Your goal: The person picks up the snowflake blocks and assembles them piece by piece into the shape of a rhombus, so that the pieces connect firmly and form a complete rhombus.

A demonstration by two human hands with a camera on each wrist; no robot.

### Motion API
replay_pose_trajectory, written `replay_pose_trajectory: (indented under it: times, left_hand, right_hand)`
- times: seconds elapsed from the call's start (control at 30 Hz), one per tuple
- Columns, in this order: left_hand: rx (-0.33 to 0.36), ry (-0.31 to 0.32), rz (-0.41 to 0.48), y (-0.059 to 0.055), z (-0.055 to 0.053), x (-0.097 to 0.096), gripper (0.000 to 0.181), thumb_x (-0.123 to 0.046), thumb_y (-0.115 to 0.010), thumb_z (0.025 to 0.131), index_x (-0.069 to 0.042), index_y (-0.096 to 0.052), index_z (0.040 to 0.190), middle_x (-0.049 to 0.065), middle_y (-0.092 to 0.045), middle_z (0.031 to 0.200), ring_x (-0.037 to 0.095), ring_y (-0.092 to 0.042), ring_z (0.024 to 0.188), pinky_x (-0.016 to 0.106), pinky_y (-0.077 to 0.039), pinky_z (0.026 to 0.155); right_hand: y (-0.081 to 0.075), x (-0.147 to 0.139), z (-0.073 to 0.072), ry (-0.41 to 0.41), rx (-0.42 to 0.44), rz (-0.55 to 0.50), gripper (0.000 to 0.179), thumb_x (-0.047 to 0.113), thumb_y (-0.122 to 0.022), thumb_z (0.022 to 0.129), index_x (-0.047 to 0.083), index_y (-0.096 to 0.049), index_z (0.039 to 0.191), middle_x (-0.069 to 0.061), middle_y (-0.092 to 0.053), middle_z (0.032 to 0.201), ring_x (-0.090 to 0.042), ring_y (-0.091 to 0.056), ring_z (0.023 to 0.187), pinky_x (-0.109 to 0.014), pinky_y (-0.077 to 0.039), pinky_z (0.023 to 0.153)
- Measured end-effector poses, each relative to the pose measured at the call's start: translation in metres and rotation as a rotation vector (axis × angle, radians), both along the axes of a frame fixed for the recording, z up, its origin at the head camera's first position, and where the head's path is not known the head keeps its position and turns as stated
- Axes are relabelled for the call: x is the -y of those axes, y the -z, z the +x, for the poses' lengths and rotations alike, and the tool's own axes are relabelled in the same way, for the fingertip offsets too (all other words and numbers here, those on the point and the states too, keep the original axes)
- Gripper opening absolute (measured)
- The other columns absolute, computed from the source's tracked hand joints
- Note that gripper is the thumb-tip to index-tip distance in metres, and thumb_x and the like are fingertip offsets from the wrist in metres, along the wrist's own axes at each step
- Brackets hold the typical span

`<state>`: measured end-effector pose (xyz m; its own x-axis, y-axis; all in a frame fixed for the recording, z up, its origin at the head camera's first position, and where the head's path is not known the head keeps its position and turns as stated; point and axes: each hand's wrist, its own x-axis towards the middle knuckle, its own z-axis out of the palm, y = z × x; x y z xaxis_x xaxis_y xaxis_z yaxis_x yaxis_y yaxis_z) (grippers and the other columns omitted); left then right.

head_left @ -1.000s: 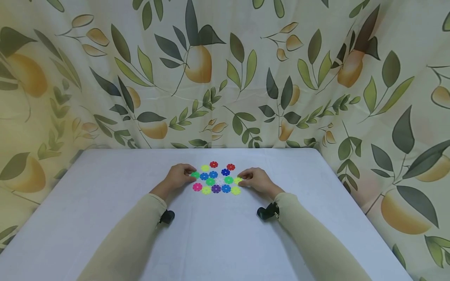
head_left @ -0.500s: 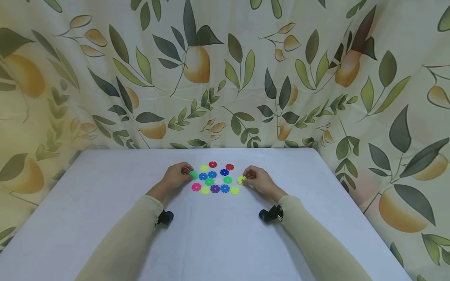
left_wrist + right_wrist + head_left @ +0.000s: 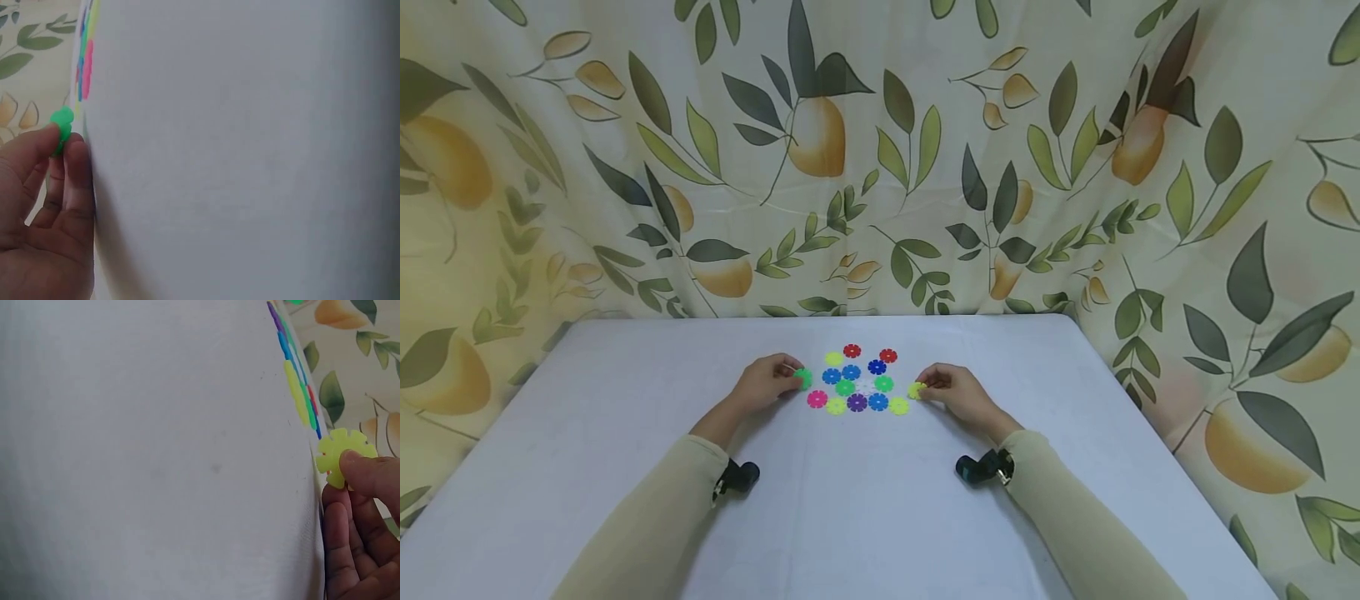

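Note:
My left hand (image 3: 765,383) pinches a green notched plastic disc (image 3: 803,380) between thumb and fingers, at the left of a group of similar discs. In the left wrist view that green disc (image 3: 62,119) is partly covered by the thumb. On the other side my right hand (image 3: 960,393) pinches a yellow notched disc (image 3: 915,390), whose slotted rim shows plainly in the right wrist view (image 3: 337,453). Between the hands lie several discs, among them a pink disc (image 3: 817,399), a purple disc (image 3: 857,402), a white disc (image 3: 865,386) and a red disc (image 3: 888,356).
All the loose discs lie flat on a white-covered table (image 3: 865,500). Behind it hangs a curtain (image 3: 910,217) printed with leaves and fruit. A black wrist camera (image 3: 739,477) sits at the left cuff, another black camera (image 3: 981,468) at the right.
The left hand has drawn the green disc leftward, away from the group. My right hand has taken the yellow disc a little to the right, apart from the others.

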<state>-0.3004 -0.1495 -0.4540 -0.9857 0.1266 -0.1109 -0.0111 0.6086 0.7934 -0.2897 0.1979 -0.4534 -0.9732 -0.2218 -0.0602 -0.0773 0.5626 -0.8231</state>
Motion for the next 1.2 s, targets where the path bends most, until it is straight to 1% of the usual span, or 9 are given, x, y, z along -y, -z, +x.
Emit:
replay_pose_trajectory:
  times: [0.1,0.2,0.33,0.53,0.67,0.83,0.97,1.07,1.2]
  left_hand:
    - [0.014,0.0,0.027,0.0,0.004,0.001,0.028,-0.017,-0.068,0.093,-0.005,-0.063,0.118,0.012,-0.064,0.104,0.016,-0.065,0.081,0.028,-0.056,0.077]
    - [0.012,-0.005,0.032,-0.001,0.008,0.001,0.028,-0.017,-0.067,0.093,-0.005,-0.064,0.118,0.012,-0.065,0.104,0.016,-0.065,0.08,0.028,-0.055,0.076]
    - [0.025,-0.027,0.049,-0.003,0.014,0.0,0.028,-0.017,-0.067,0.093,-0.006,-0.064,0.118,0.011,-0.064,0.099,0.016,-0.064,0.079,0.026,-0.054,0.073]
    - [0.054,-0.082,0.131,-0.001,0.024,-0.002,0.027,-0.016,-0.067,0.094,-0.005,-0.064,0.118,0.011,-0.067,0.1,0.015,-0.065,0.075,0.025,-0.056,0.072]
    - [0.074,-0.088,0.194,0.002,0.032,-0.006,0.028,-0.016,-0.067,0.094,-0.005,-0.064,0.12,0.012,-0.07,0.102,0.015,-0.066,0.076,0.025,-0.057,0.074]
    - [0.093,-0.103,0.246,0.004,0.042,-0.013,0.029,-0.016,-0.067,0.093,-0.006,-0.065,0.12,0.011,-0.071,0.098,0.015,-0.067,0.074,0.024,-0.057,0.072]
    - [0.108,-0.119,0.287,0.003,0.047,-0.017,0.03,-0.015,-0.068,0.093,-0.006,-0.065,0.12,0.012,-0.071,0.098,0.016,-0.067,0.07,0.025,-0.057,0.069]
    - [0.113,-0.13,0.287,0.004,0.049,-0.02,0.029,-0.015,-0.068,0.092,-0.006,-0.065,0.12,0.011,-0.071,0.097,0.016,-0.066,0.069,0.025,-0.057,0.067]
    - [0.104,-0.121,0.271,0.007,0.05,-0.025,0.029,-0.016,-0.067,0.093,-0.007,-0.065,0.121,0.01,-0.071,0.094,0.017,-0.065,0.068,0.026,-0.057,0.065]
  right_hand:
    - [0.001,-0.001,0.002,0.022,0.02,-0.026,0.018,0.012,-0.07,0.091,0.01,-0.068,0.108,-0.004,-0.067,0.108,-0.02,-0.058,0.097,-0.031,-0.046,0.086]
    - [0.003,-0.002,0.005,0.048,0.039,-0.051,0.019,0.014,-0.07,0.091,0.011,-0.068,0.11,-0.005,-0.068,0.11,-0.019,-0.06,0.097,-0.03,-0.045,0.083]
    - [0.005,-0.002,0.008,0.09,0.071,-0.087,0.022,0.014,-0.069,0.092,0.011,-0.068,0.114,-0.006,-0.069,0.111,-0.017,-0.063,0.095,-0.027,-0.049,0.081]
    - [0.007,0.001,0.015,0.127,0.073,-0.114,0.024,0.014,-0.07,0.091,0.01,-0.069,0.115,-0.007,-0.068,0.109,-0.016,-0.063,0.091,-0.025,-0.051,0.079]
    - [0.007,0.003,0.02,0.148,0.06,-0.15,0.023,0.013,-0.07,0.091,0.009,-0.069,0.113,-0.007,-0.067,0.107,-0.017,-0.062,0.089,-0.024,-0.052,0.078]
    - [0.007,0.004,0.026,0.144,0.047,-0.202,0.023,0.01,-0.071,0.09,0.005,-0.068,0.112,-0.009,-0.068,0.103,-0.016,-0.063,0.085,-0.023,-0.054,0.076]
    - [0.008,0.005,0.029,0.136,0.051,-0.218,0.024,0.009,-0.072,0.089,0.003,-0.068,0.112,-0.009,-0.069,0.102,-0.015,-0.064,0.084,-0.022,-0.055,0.075]
    - [0.008,0.007,0.031,0.137,0.049,-0.223,0.025,0.009,-0.072,0.089,0.003,-0.068,0.112,-0.009,-0.069,0.102,-0.015,-0.065,0.085,-0.023,-0.056,0.075]
    - [0.008,0.009,0.033,0.14,0.036,-0.217,0.024,0.009,-0.072,0.089,0.003,-0.068,0.112,-0.009,-0.069,0.101,-0.014,-0.065,0.084,-0.023,-0.056,0.075]
